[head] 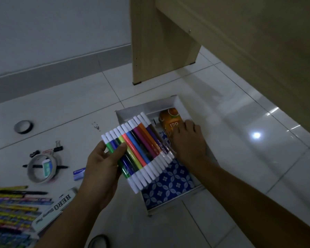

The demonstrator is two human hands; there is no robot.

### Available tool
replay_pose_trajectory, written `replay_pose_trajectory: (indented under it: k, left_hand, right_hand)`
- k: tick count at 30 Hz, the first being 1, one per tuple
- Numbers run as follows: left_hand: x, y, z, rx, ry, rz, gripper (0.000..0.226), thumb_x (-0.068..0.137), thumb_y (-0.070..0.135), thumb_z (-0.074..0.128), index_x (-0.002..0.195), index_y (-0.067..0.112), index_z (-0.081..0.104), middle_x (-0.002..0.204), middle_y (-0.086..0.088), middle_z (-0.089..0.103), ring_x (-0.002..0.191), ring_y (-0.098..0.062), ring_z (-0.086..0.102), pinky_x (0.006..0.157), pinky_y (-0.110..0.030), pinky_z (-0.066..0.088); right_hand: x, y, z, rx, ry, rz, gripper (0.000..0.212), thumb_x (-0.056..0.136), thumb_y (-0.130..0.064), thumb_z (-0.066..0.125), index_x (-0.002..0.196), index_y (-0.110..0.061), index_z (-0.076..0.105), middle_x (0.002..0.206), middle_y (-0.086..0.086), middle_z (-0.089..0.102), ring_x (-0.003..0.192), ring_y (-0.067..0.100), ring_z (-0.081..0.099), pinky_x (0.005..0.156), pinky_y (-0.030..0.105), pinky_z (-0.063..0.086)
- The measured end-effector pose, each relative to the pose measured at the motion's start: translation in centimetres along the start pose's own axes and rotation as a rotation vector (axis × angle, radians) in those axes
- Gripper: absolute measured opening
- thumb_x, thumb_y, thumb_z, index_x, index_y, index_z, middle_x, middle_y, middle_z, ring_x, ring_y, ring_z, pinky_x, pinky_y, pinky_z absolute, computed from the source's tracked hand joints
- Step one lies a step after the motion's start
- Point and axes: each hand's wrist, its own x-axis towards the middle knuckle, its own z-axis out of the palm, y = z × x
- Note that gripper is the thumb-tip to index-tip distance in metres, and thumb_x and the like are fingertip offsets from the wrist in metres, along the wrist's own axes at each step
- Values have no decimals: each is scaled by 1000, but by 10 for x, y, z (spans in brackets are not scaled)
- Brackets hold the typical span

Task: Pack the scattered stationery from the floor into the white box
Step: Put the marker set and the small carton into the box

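Note:
My left hand (104,165) grips a clear pack of coloured markers (138,149) by its left edge and holds it tilted over the near-left side of the white box (179,102). Inside the box lies a blue flower-patterned item (170,187) and an orange packet (170,120). My right hand (188,140) reaches into the box, its fingers resting on the orange packet; whether it grips the packet cannot be made out.
On the tiled floor at the left lie a black tape roll (23,127), a white tape roll (43,168), binder clips (57,146), a small blue box (79,173), pens (21,192), a HERO box (55,206) and colourful packs (7,212). A wooden desk leg (159,42) stands behind the box.

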Motion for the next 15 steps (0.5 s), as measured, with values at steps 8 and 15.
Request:
replay_pose_trajectory:
  k: [8,15]
  left_hand:
    - [5,-1,0,8,-4,13,34,90,7,54,124,15,55,105,-8,73,97,-24,71,84,-43,57]
    - [31,-2,14,275,92,178,51,85,22,67,128,20,40,113,3,60,88,-2,68,67,-18,57]
  right_hand:
    - [3,10,-9,565,182,129,32,96,-47,48,101,-19,63,98,5,67,89,20,62,75,34,48]
    - [-37,7,-17,1794,-494,101,15,93,-40,59,100,-31,69,86,0,74,68,19,70,50,25,52]
